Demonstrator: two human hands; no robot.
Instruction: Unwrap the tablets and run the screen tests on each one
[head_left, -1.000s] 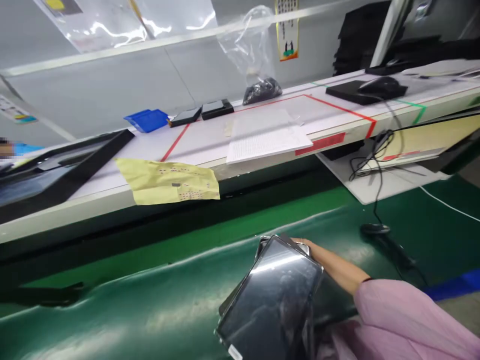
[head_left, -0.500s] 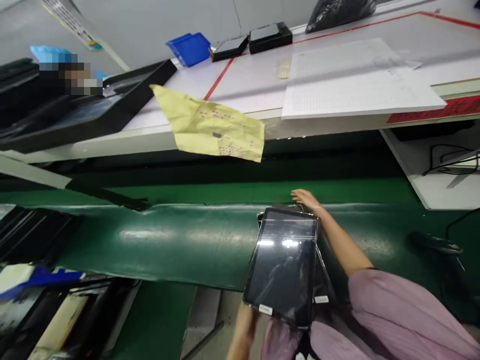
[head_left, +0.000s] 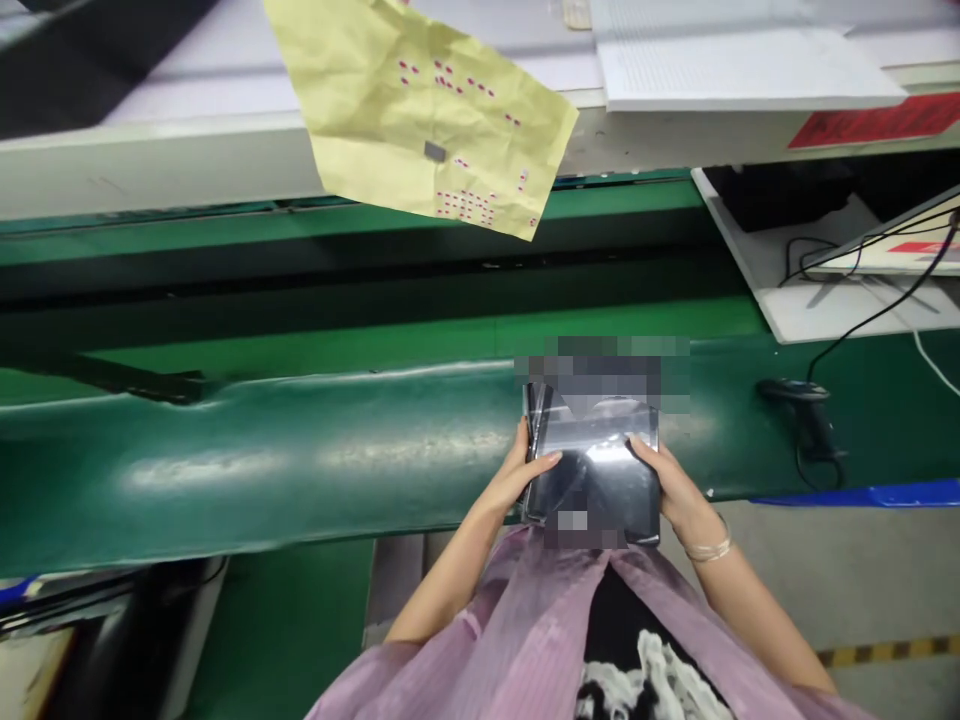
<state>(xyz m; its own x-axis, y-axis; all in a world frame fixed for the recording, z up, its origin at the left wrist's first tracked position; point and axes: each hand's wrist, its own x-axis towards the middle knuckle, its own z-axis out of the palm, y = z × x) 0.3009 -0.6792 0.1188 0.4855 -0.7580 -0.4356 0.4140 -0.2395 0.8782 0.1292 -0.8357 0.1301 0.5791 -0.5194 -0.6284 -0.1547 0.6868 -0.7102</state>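
A small stack of dark, glossy tablets (head_left: pixel 592 490) is held close to my body, over the front of the green bench mat. My left hand (head_left: pixel 516 478) clasps its left side, with the thumb lying on the top screen. On the opposite side, my right hand (head_left: pixel 677 492) grips the edge, thumb also on the glass. Most fingers of both hands are hidden beside or under the stack. Light reflects off the upper tablet, and parts of the stack are blurred out.
A green mat (head_left: pixel 300 450) covers the bench. A barcode scanner (head_left: pixel 814 420) with a cable stands at right, near a white stand (head_left: pixel 795 310). Above, a yellow paper (head_left: pixel 442 130) hangs over the shelf edge beside white sheets (head_left: pixel 735 70). Dark items lie at lower left.
My right hand has come back from beyond the stack to grip its right edge. My left hand has moved up from the near end to the left side, and the tablets now lie together.
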